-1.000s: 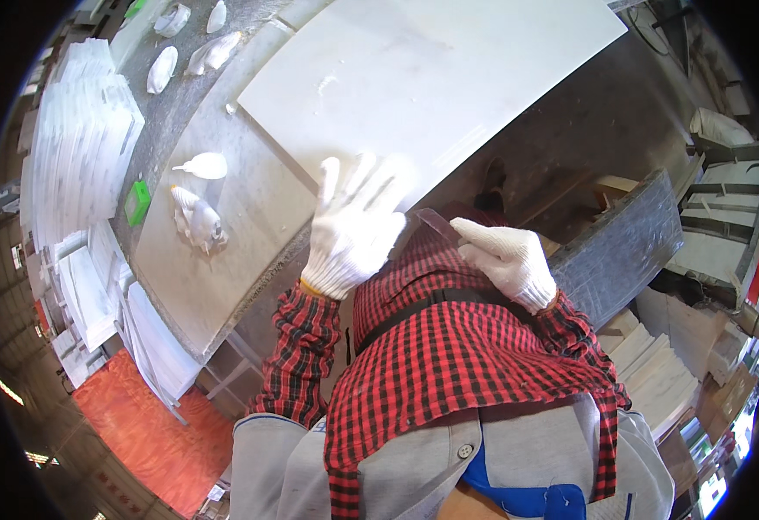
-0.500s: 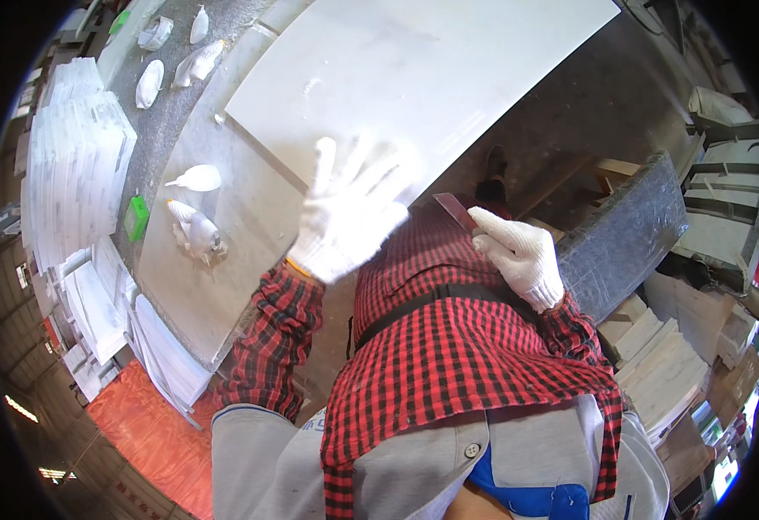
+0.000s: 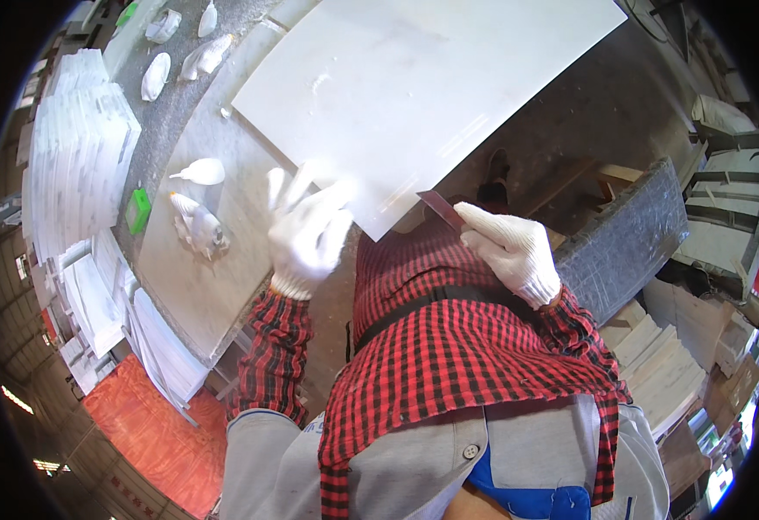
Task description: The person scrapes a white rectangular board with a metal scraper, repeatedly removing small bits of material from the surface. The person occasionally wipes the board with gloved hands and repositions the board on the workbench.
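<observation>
In white knitted gloves, both my hands are raised in front of me. My left hand (image 3: 306, 238) has its fingers apart and holds nothing; it is beside the near left corner of a large pale polished slab (image 3: 414, 78), though whether it touches cannot be told. My right hand (image 3: 511, 251) is closed round a flat, dark reddish scraper-like strip (image 3: 443, 211), whose end points up and left toward the slab's near edge. Left of my left hand, a white squeeze bottle (image 3: 203, 172) with a pointed nozzle and a crumpled white wrapped bundle (image 3: 199, 230) lie on the stone-topped bench (image 3: 223, 286).
A green box (image 3: 138, 211) sits at the bench's left side, near stacked pale slabs (image 3: 80, 165). More white bottles and a wrapped bundle (image 3: 206, 57) lie farther off. To the right stand a dark scratched panel (image 3: 626, 238) and stacked stone pieces (image 3: 657, 355). Orange sheeting (image 3: 158, 438) is at lower left.
My left hand has drawn back left and down off the slab's surface, its fingers now more bent. The strip in my right hand has shifted slightly left.
</observation>
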`<action>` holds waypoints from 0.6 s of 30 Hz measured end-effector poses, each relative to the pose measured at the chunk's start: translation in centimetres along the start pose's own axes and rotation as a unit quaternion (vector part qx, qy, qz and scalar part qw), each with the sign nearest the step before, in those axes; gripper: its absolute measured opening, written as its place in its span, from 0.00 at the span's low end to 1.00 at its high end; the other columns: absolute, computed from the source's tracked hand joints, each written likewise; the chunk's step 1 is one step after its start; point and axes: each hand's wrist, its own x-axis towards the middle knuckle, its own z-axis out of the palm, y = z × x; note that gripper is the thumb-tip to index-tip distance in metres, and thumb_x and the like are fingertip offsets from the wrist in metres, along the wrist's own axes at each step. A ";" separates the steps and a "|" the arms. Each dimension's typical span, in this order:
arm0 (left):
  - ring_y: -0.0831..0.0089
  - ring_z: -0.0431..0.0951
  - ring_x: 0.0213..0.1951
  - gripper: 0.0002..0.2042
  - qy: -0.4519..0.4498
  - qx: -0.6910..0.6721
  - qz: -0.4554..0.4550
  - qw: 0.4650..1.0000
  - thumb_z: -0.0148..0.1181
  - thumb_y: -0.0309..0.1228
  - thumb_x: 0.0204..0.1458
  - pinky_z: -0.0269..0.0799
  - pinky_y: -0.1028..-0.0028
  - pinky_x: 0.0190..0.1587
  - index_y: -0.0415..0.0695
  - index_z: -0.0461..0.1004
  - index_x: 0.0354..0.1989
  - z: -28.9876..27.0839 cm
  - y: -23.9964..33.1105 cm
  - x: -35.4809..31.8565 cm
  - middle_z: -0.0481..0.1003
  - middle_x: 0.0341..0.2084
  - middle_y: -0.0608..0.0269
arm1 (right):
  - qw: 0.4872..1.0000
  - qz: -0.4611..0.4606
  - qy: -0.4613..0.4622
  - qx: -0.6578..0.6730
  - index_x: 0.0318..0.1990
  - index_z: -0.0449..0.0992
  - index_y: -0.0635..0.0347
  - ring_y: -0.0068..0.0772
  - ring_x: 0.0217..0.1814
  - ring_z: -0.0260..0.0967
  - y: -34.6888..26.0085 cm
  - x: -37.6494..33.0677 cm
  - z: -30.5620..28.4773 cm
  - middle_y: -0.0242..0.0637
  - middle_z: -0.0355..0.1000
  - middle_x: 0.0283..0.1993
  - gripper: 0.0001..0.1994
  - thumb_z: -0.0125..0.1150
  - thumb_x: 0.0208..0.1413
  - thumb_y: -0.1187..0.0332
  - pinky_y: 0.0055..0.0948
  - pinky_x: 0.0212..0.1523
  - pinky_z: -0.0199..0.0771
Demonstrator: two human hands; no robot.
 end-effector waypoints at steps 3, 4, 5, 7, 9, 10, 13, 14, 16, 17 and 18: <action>0.54 0.75 0.61 0.12 0.055 0.010 -0.060 0.997 0.61 0.25 0.55 0.56 0.52 0.71 0.40 0.83 0.47 -1.0 -1.7 -2.4 0.83 0.45 0.58 | 0.998 -0.003 0.043 -0.034 0.56 0.81 0.59 0.30 0.36 0.80 -0.3 1.1 1.0 0.41 0.82 0.37 0.18 0.67 0.57 0.75 0.28 0.41 0.79; 0.54 0.75 0.62 0.13 0.068 0.021 -0.074 0.995 0.60 0.24 0.56 0.56 0.52 0.71 0.40 0.83 0.49 -0.9 -2.1 -2.7 0.83 0.46 0.56 | 0.997 0.016 0.038 -0.065 0.57 0.81 0.58 0.30 0.37 0.81 -0.6 1.8 1.1 0.42 0.82 0.38 0.18 0.67 0.58 0.74 0.28 0.41 0.79; 0.53 0.74 0.62 0.13 0.082 0.031 -0.091 0.992 0.58 0.23 0.58 0.57 0.52 0.70 0.39 0.82 0.50 -0.9 -2.1 -2.8 0.82 0.48 0.54 | 0.996 0.019 0.039 -0.075 0.58 0.81 0.57 0.32 0.37 0.81 -0.9 2.5 1.3 0.43 0.82 0.38 0.19 0.67 0.58 0.74 0.29 0.41 0.80; 0.53 0.72 0.64 0.15 0.078 0.058 -0.113 0.989 0.58 0.23 0.58 0.56 0.52 0.71 0.39 0.80 0.53 -0.5 -1.9 -2.4 0.80 0.51 0.54 | 0.992 -0.003 0.059 -0.111 0.58 0.80 0.55 0.35 0.36 0.82 -1.3 3.8 2.0 0.43 0.82 0.38 0.19 0.67 0.58 0.73 0.30 0.40 0.80; 0.53 0.68 0.67 0.19 0.072 0.068 -0.121 0.988 0.61 0.25 0.58 0.55 0.52 0.72 0.41 0.77 0.59 0.1 -2.6 -1.9 0.77 0.57 0.54 | 0.980 -0.056 0.093 -0.165 0.58 0.80 0.53 0.37 0.35 0.82 -1.8 5.0 2.6 0.43 0.82 0.37 0.20 0.68 0.57 0.71 0.31 0.39 0.80; 0.53 0.69 0.67 0.20 0.073 0.078 -0.126 0.986 0.62 0.26 0.58 0.54 0.52 0.72 0.41 0.77 0.60 0.4 -2.7 -1.6 0.77 0.57 0.54 | 0.975 -0.064 0.097 -0.190 0.57 0.81 0.53 0.38 0.35 0.81 -2.1 5.7 2.8 0.43 0.82 0.36 0.19 0.68 0.57 0.71 0.32 0.38 0.80; 0.52 0.69 0.67 0.21 0.078 0.095 -0.134 0.983 0.64 0.28 0.56 0.53 0.52 0.72 0.41 0.76 0.60 1.3 -2.6 -1.3 0.77 0.58 0.56 | 0.957 -0.075 0.111 -0.258 0.56 0.80 0.49 0.41 0.33 0.80 -1.9 7.1 3.5 0.41 0.80 0.32 0.18 0.65 0.58 0.70 0.33 0.35 0.80; 0.53 0.69 0.66 0.21 0.081 0.094 -0.140 0.982 0.64 0.28 0.56 0.54 0.52 0.72 0.41 0.77 0.60 1.4 -2.7 -1.3 0.77 0.58 0.56 | 0.953 -0.074 0.112 -0.273 0.57 0.80 0.49 0.42 0.33 0.80 -1.9 7.5 3.7 0.41 0.80 0.32 0.18 0.65 0.58 0.70 0.34 0.35 0.79; 0.53 0.70 0.66 0.21 0.088 0.091 -0.151 0.980 0.65 0.28 0.55 0.54 0.52 0.72 0.41 0.77 0.59 1.6 -2.7 -1.2 0.77 0.58 0.56 | 0.944 -0.073 0.114 -0.302 0.59 0.78 0.47 0.42 0.33 0.80 -1.9 8.0 3.9 0.40 0.80 0.31 0.20 0.63 0.59 0.69 0.35 0.34 0.79; 0.53 0.70 0.66 0.21 0.089 0.090 -0.151 0.980 0.65 0.27 0.55 0.54 0.52 0.72 0.41 0.77 0.59 1.6 -2.7 -1.2 0.78 0.57 0.56 | 0.942 -0.069 0.110 -0.309 0.60 0.77 0.46 0.43 0.33 0.80 -2.1 8.2 4.1 0.40 0.80 0.31 0.20 0.62 0.60 0.68 0.35 0.34 0.79; 0.53 0.71 0.65 0.21 0.090 0.088 -0.150 0.981 0.65 0.27 0.55 0.54 0.52 0.72 0.41 0.78 0.58 1.6 -2.7 -1.1 0.78 0.57 0.56 | 0.940 -0.066 0.105 -0.317 0.61 0.76 0.46 0.43 0.33 0.80 -2.2 8.3 4.2 0.40 0.79 0.31 0.20 0.61 0.60 0.68 0.36 0.34 0.79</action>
